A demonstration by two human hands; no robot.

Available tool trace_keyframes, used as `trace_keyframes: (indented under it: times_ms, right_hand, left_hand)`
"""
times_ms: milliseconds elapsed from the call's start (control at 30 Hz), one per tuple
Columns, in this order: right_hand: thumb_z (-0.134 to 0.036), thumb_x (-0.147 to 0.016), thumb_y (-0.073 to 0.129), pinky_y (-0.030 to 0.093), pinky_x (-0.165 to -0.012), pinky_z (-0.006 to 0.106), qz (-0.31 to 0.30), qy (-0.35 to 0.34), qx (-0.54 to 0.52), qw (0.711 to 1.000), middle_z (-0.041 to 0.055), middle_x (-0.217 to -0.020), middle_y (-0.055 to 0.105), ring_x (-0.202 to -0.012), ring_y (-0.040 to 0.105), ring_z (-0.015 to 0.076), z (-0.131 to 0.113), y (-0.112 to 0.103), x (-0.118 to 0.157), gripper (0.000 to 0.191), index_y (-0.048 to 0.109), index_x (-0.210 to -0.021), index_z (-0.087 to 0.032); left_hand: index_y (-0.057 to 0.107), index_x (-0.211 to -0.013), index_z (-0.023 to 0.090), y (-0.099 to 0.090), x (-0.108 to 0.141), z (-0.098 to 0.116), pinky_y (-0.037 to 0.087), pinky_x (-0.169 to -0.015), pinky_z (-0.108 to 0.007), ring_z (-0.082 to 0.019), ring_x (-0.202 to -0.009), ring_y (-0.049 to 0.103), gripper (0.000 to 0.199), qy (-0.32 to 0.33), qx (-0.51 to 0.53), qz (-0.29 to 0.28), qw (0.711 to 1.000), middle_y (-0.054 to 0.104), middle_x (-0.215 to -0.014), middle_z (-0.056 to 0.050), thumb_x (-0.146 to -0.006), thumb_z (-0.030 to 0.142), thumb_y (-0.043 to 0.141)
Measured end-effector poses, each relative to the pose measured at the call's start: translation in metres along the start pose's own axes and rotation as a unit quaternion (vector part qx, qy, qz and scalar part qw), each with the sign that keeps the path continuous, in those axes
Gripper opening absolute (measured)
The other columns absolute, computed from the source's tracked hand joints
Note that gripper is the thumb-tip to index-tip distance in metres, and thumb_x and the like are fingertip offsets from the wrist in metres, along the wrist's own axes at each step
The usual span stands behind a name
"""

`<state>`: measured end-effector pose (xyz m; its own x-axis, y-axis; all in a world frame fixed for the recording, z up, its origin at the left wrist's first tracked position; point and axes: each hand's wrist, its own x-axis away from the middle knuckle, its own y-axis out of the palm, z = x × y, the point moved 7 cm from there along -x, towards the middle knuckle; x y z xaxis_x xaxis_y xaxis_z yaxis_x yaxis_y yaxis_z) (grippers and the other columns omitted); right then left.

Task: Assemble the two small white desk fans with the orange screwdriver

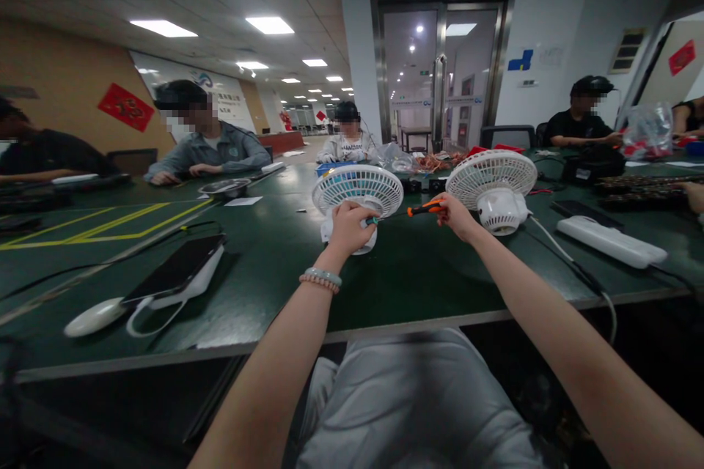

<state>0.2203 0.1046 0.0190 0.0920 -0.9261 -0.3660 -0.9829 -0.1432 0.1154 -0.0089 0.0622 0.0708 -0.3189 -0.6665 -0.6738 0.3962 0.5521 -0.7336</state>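
My right hand point(455, 216) is closed around an orange and black screwdriver point(419, 210), whose thin shaft points left toward my left hand. With its fingers pinched together, my left hand point(352, 229) is in front of a small white fan point(357, 179) with a round grille. A small teal piece point(372, 221) shows at the left fingertips, near the end of the shaft; its kind cannot be made out. Most of that fan's base is hidden behind the hand. A second white fan point(491, 179) stands just beyond my right hand, its grille tilted up and its cable running right.
On the green table point(418, 278) a phone point(176, 271) rests on a white block at the left. A white power strip point(611, 240) lies at the right. Several people sit around the table. Clear plastic bags point(394, 157) and copper-coloured wires point(437, 161) lie at the back.
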Motion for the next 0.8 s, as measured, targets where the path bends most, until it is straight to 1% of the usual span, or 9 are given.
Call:
trace_keyframes:
  times_ms: [67,133,267,333,400,533,633,700,800]
  right_hand:
    - [-0.036,-0.077,0.043,0.033,-0.041,0.02,-0.004,-0.014,0.008,1.0,-0.0089,-0.045,0.032,-0.04,0.031,0.0066,-0.006,0.003,0.003,0.017,0.048,-0.078,-0.02]
    - [-0.044,-0.078,0.044,0.032,-0.041,0.02,-0.011,-0.02,0.021,1.0,-0.0101,-0.042,0.029,-0.037,0.029,0.0063,-0.011,0.007,0.007,0.023,0.048,-0.08,-0.02]
    - [-0.057,-0.077,0.044,0.031,-0.038,0.021,0.003,0.006,0.058,0.998,-0.0101,-0.037,0.028,-0.033,0.027,0.0064,-0.011,0.006,0.01,0.037,0.047,-0.073,-0.02]
    - [-0.056,-0.076,0.045,0.032,-0.038,0.022,0.014,0.021,0.072,0.997,-0.0086,-0.039,0.03,-0.035,0.029,0.007,-0.006,0.002,0.007,0.037,0.048,-0.071,-0.019]
    - [-0.05,-0.077,0.045,0.033,-0.039,0.021,0.023,0.024,0.073,0.997,-0.0061,-0.045,0.036,-0.041,0.033,0.0079,-0.001,-0.003,0.003,0.032,0.051,-0.073,-0.019]
    - [-0.039,-0.077,0.04,0.037,-0.043,0.02,0.023,-0.015,0.065,0.997,-0.0004,-0.065,0.049,-0.054,0.039,0.0097,-0.001,-0.005,-0.003,0.028,0.057,-0.082,-0.018]
    - [-0.041,-0.077,0.042,0.037,-0.045,0.02,0.032,-0.038,0.074,0.996,-0.0003,-0.072,0.051,-0.055,0.039,0.0086,-0.007,-0.003,0.0,0.028,0.056,-0.086,-0.018]
    - [-0.046,-0.077,0.045,0.035,-0.044,0.019,0.036,-0.047,0.083,0.995,-0.0018,-0.068,0.05,-0.051,0.038,0.007,-0.012,0.0,0.003,0.03,0.056,-0.084,-0.019]
    - [-0.056,-0.075,0.046,0.028,-0.041,0.02,0.036,-0.035,0.093,0.994,-0.0049,-0.054,0.04,-0.043,0.032,0.0057,-0.016,0.002,0.007,0.039,0.056,-0.076,-0.018]
  left_hand:
    - [0.067,-0.088,0.029,0.0,-0.001,-0.001,0.029,-0.088,-0.042,-0.021,-0.095,0.048,0.023,-0.002,-0.002,0.0,1.0,0.062,-0.085,-0.002,-0.068,0.027,0.058]
    - [0.067,-0.089,0.029,-0.001,-0.001,-0.001,0.029,-0.088,-0.041,-0.021,-0.095,0.048,0.024,-0.004,-0.001,-0.001,1.0,0.062,-0.085,-0.002,-0.067,0.027,0.058]
    - [0.067,-0.088,0.029,0.0,-0.001,-0.001,0.029,-0.089,-0.041,-0.021,-0.094,0.048,0.023,-0.004,-0.002,0.004,1.0,0.062,-0.084,-0.002,-0.066,0.027,0.059]
    - [0.067,-0.088,0.029,0.0,-0.001,-0.001,0.029,-0.089,-0.041,-0.022,-0.095,0.047,0.024,-0.007,-0.006,0.008,1.0,0.062,-0.084,-0.002,-0.066,0.028,0.059]
    - [0.067,-0.088,0.029,0.0,-0.001,-0.001,0.029,-0.089,-0.041,-0.022,-0.095,0.047,0.024,-0.01,-0.008,0.005,1.0,0.062,-0.084,-0.002,-0.066,0.028,0.059]
    - [0.067,-0.088,0.029,0.0,-0.001,0.0,0.029,-0.089,-0.042,-0.021,-0.094,0.047,0.023,-0.006,-0.003,0.001,1.0,0.062,-0.085,-0.002,-0.067,0.028,0.058]
    - [0.067,-0.088,0.03,0.0,-0.001,-0.001,0.029,-0.089,-0.041,-0.021,-0.094,0.048,0.022,-0.004,0.001,0.0,1.0,0.062,-0.083,-0.002,-0.068,0.028,0.058]
    - [0.067,-0.088,0.029,0.0,-0.001,-0.002,0.029,-0.089,-0.041,-0.021,-0.094,0.048,0.022,-0.006,0.001,-0.001,1.0,0.062,-0.084,-0.002,-0.068,0.028,0.058]
    - [0.068,-0.088,0.029,-0.001,-0.001,-0.002,0.03,-0.088,-0.041,-0.022,-0.095,0.048,0.023,-0.007,0.002,0.002,1.0,0.062,-0.085,-0.003,-0.067,0.027,0.059]
